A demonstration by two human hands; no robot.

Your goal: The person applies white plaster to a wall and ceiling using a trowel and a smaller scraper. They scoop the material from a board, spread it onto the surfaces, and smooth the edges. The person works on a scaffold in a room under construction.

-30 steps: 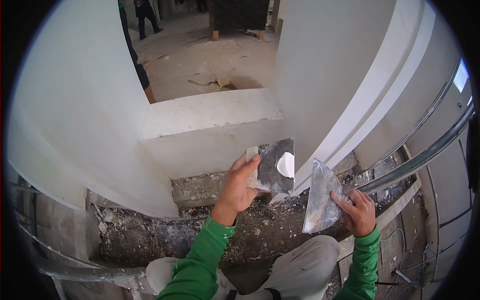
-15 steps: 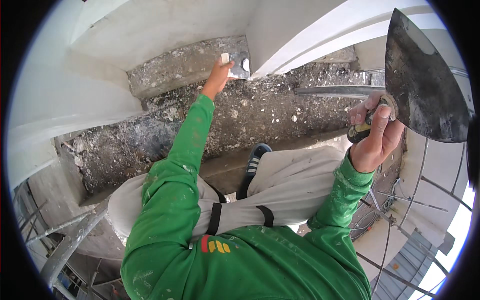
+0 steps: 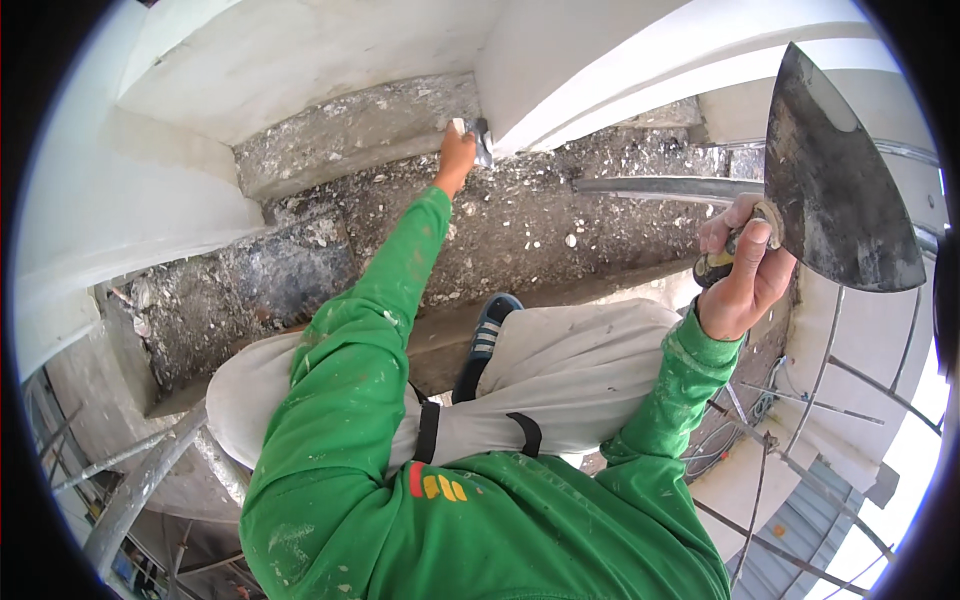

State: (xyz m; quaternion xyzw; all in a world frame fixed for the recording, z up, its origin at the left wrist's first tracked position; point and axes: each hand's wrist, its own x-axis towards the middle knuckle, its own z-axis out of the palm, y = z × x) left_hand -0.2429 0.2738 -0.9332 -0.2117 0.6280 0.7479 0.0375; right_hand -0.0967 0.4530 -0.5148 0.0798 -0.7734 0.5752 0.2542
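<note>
Out ahead, my left hand (image 3: pixel 457 160) grips a small scraper (image 3: pixel 484 146) with a pale grip and a flat grey blade. The blade is at the foot of the white wall corner (image 3: pixel 506 120), by the end of a rough concrete ledge (image 3: pixel 350 140); whether it touches the wall I cannot tell. On the right, my right hand (image 3: pixel 745 265) is closed around the handle of a large pointed trowel (image 3: pixel 840 180). Its broad dark blade is raised, with pale smears on it and no heap of material visible.
Debris and white flakes litter the ground strip (image 3: pixel 500 220) below the walls. A metal bar (image 3: pixel 660 187) lies near the trowel. Scaffold tubes (image 3: pixel 150 480) stand at lower left, and thin rods (image 3: pixel 820 370) and coiled wire (image 3: pixel 715 450) at right. My shoe (image 3: pixel 488 335) rests near the strip's edge.
The scraper in my left hand has turned, so its blade shows narrower, and it has shifted slightly down the corner. My right hand keeps the trowel raised, with little change.
</note>
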